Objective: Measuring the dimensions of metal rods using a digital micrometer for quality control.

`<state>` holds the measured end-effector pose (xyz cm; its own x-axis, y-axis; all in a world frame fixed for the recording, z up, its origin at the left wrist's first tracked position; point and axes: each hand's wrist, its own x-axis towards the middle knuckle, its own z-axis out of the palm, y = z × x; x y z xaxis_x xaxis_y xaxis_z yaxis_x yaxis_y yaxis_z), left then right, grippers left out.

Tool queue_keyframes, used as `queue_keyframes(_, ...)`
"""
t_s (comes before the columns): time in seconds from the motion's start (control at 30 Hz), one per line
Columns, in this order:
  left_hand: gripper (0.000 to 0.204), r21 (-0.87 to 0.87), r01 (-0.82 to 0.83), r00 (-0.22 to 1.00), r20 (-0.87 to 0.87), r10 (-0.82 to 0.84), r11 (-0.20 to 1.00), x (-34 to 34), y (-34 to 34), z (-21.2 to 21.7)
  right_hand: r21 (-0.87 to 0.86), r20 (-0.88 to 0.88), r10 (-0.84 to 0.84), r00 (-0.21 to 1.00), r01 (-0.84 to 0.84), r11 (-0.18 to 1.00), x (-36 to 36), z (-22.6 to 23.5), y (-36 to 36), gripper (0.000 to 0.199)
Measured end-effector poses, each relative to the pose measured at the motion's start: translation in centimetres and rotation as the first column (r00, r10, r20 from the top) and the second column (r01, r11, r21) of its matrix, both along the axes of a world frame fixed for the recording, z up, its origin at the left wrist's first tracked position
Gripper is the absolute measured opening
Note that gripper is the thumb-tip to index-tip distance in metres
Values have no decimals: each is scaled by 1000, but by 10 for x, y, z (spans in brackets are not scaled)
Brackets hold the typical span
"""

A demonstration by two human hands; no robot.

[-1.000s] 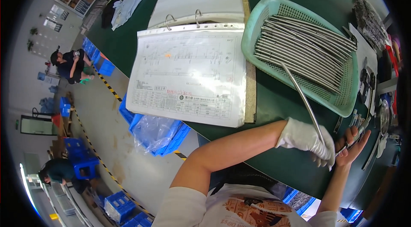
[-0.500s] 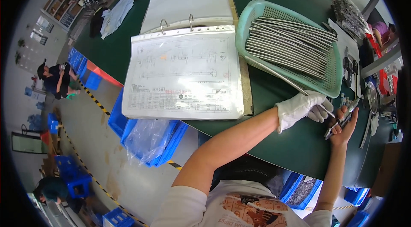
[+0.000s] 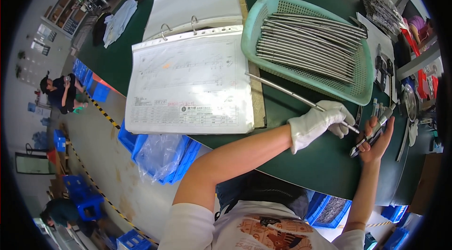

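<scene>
Teal basket (image 3: 349,90) of metal rods (image 3: 308,47)

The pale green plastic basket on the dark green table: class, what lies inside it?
The pale green plastic basket holds a stack of thin grey metal rods. They cover most of its mesh floor, so anything beneath cannot be seen.

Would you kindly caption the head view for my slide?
Gloved left hand holds a metal rod; bare right hand holds a pen-like tool.
</scene>
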<state>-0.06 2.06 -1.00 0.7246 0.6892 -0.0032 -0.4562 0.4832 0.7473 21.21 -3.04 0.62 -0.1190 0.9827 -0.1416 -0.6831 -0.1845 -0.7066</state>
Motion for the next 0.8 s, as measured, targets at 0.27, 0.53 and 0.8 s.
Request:
queue_keyframes(0.27, 21, 62, 79, 996, -39, -77, 995, -7, -6, 15, 27, -56, -68, 996, 69, 997, 1, 11, -13, 46)
queue_keyframes(0.53, 20, 87, 59, 988, -148, -46, 994, -6, -6, 16, -105, -53, -47, 997, 42, 994, -7, 24, -16, 58)
queue_keyframes(0.8, 17, 73, 111, 975, -200, -94, 991, -2, -5, 16, -231, -92, -70, 993, 47, 972, -1, 18, -20, 61)
